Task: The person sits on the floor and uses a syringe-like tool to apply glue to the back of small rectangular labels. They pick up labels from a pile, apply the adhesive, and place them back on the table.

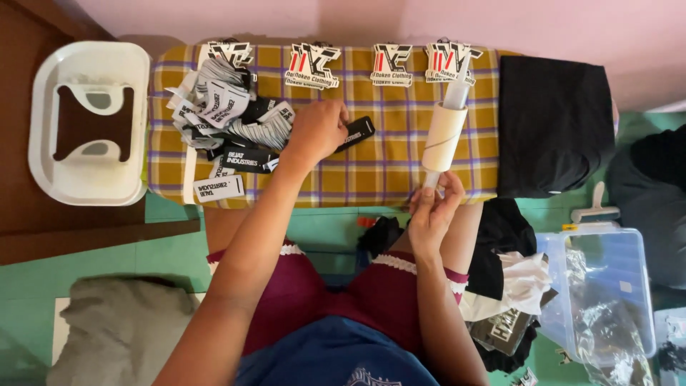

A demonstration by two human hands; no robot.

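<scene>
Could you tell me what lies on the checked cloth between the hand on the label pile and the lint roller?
In the head view, between the left hand and the lint roller, only a black label by the fingers; beyond it, bare checked cloth.

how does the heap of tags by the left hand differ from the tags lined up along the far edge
The heap of tags is jumbled and overlapping, mostly narrow strips; the row of hang tags lies spaced apart, evenly lined up. The heap is black and white; the row adds red. Both rest on the plaid board.

My left hand (318,129) rests on a flat black rectangular label (355,133) | heap of black and white woven labels (229,118) just left of it | four white card hang tags (391,63) along the far edge.
</scene>
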